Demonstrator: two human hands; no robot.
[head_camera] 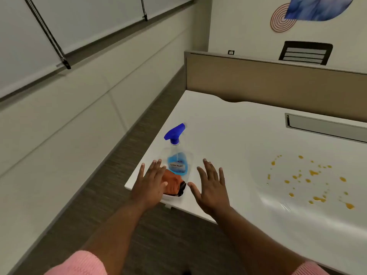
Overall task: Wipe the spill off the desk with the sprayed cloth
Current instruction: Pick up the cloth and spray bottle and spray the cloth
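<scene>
An orange cloth (pixel 173 182) with a dark edge lies at the near left corner of the white desk (pixel 228 132). Behind it stands a clear spray bottle (pixel 177 155) with a blue trigger head and blue label. Orange-yellow spill droplets (pixel 309 179) are scattered over the desk's right part. My left hand (pixel 150 182) hovers flat with fingers spread, just left of the cloth and partly over its edge. My right hand (pixel 211 187) is flat and spread too, right of the cloth and bottle. Neither hand holds anything.
A tan partition panel (pixel 278 84) runs along the desk's far edge, with a grey cable slot (pixel 325 128) in the desktop near it. A dark chair back (pixel 305 53) shows behind the panel. Carpeted floor (pixel 139 133) and a wall lie left of the desk.
</scene>
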